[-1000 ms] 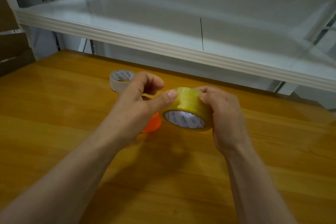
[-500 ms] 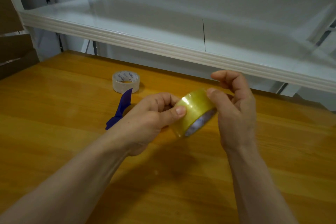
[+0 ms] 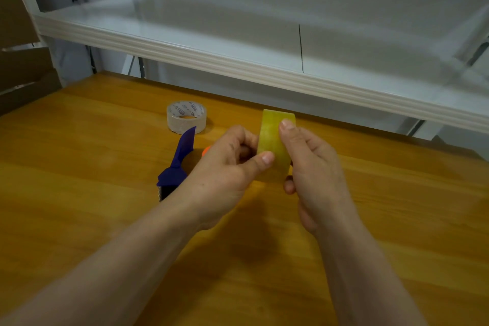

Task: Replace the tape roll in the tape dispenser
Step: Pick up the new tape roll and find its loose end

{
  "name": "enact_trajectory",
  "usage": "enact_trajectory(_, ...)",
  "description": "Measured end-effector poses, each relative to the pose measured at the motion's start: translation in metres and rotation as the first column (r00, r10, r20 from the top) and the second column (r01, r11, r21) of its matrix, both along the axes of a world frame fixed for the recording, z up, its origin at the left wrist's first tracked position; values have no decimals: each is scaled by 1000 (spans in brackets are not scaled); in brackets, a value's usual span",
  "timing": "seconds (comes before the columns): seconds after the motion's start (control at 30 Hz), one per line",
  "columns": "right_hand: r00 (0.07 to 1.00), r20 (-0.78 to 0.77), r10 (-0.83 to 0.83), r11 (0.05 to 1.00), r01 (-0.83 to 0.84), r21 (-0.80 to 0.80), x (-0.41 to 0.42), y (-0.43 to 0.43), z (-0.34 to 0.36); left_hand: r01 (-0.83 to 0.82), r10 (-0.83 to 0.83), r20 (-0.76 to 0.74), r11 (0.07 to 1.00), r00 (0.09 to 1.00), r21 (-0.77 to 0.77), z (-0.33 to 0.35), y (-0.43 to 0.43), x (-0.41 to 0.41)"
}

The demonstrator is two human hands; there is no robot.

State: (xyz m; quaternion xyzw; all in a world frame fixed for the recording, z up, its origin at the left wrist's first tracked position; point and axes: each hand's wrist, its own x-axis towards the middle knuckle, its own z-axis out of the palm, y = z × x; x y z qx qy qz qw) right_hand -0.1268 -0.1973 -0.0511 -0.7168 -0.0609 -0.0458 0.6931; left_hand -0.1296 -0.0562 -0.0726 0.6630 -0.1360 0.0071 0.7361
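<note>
Both grips are clamped on the yellow tape roll, which is held edge-on above the table, near its middle and clear of the surface.

From the left, a pale tape roll lies flat toward the back of the table. It is apart from the work and is likely the spent one.

Just in front of it lies the blue tape dispenser, toothed blade end toward the person. An orange part of it is partly hidden behind the left grip. No roll is visible on it.

The left grip presses its thumb on the roll's outer face, with its fingers curled at the roll's left side. The right grip holds the opposite side, thumb tip high on the outer face.

This two-sided hold probably serves to find the tape's free end before loading.
</note>
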Motion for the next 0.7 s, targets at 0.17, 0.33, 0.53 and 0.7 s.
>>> enact_trajectory(0.17,1000,-11,25,997,-26,-73,2,1,-4,31,-37,-88,997,995,-71,6,4,-2)
enact_trajectory(0.33,995,-20,100,990,-102,-98,1,8,-8,32,-106,-274,965,956,-259,15,10,-5)
enact_trajectory(0.53,988,-39,147,985,-150,-90,-1,11,-8,26,-124,-319,955,940,-295,11,13,0)
enact_trajectory(0.7,991,-23,131,990,-132,-52,0,12,-10,50,-155,-304,944,940,-327,7,10,-1)
